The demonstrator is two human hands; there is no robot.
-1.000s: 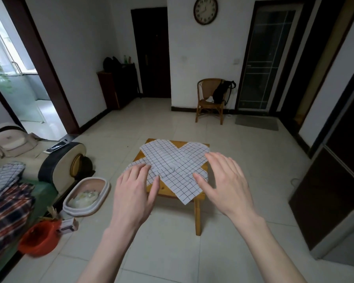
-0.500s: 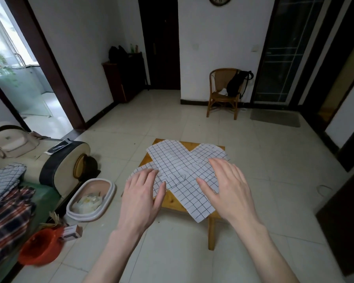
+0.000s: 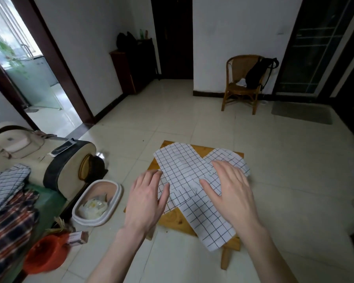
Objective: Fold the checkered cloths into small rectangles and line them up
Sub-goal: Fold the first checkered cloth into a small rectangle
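Two white cloths with a dark grid lie crossed on a small wooden table (image 3: 173, 221). The upper checkered cloth (image 3: 184, 176) runs from the far left corner to the near right corner and hangs over the front edge. The lower checkered cloth (image 3: 231, 158) shows at the far right and under my left hand. My left hand (image 3: 145, 199) hovers flat, fingers apart, over the left end of the cloths. Over their right middle, my right hand (image 3: 231, 190) is spread palm down. Neither hand grips anything.
A pale oval basin (image 3: 98, 201) and an orange bowl (image 3: 45, 256) sit on the floor to the left, beside a sofa with plaid clothes (image 3: 8, 217). A wicker chair (image 3: 241, 82) with a black bag stands by the far wall. Tiled floor surrounds the table.
The camera has tilted down and closer, so the table sits larger and lower in view. Both hands have moved forward over the crossed cloths.
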